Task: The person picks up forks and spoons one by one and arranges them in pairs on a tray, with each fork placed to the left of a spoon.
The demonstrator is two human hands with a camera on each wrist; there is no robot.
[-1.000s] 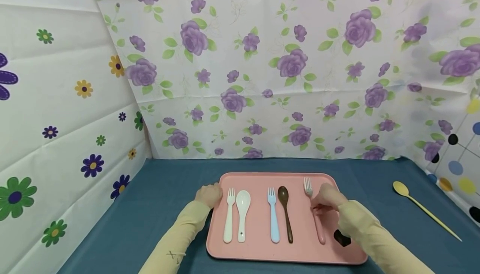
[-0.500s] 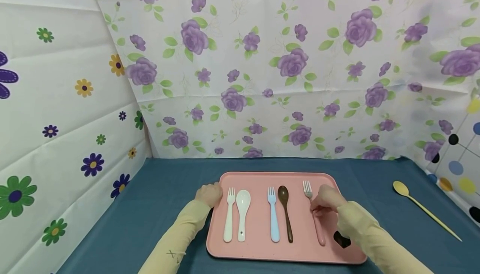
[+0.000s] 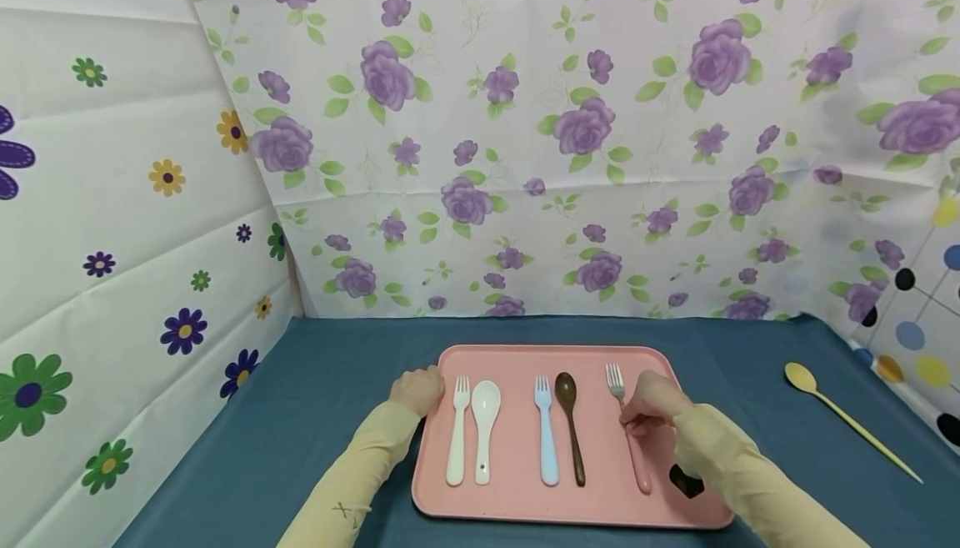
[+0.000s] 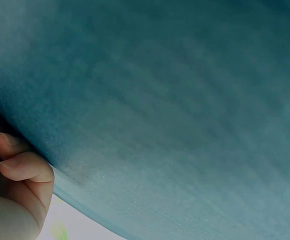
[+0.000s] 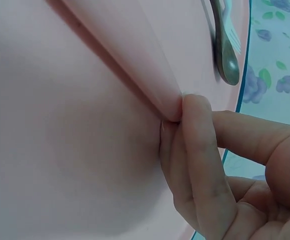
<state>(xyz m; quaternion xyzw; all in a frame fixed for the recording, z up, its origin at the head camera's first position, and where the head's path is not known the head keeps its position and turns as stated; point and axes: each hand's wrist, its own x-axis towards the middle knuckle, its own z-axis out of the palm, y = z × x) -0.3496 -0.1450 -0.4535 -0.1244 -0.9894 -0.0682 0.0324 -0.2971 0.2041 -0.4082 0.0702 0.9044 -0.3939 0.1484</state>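
In the head view a pink tray [image 3: 517, 508] lies on the blue cloth. My left hand [image 3: 418, 390] grips its upper left edge; curled fingers [image 4: 27, 167] show in the left wrist view. My right hand [image 3: 655, 399] pinches a pink-handled fork [image 3: 637, 463] with metal tines near its neck, over the tray's right side. Up close, the right fingers [image 5: 197, 145] hold the pink handle [image 5: 135, 55] low against the tray. Left of it lie a brown spoon [image 3: 573, 427], a light blue fork [image 3: 547, 431], a white spoon [image 3: 485, 431] and a white fork [image 3: 457, 431].
A yellow long-handled spoon [image 3: 851, 423] lies on the cloth right of the tray. A black patch [image 3: 686, 480] shows beside the right sleeve. A purple-flowered curtain [image 3: 525, 156] stands behind the table, with patterned sheets at both sides.
The pink fork has slid slightly toward the near side of the tray in my right hand. My left hand and the other cutlery have stayed put.
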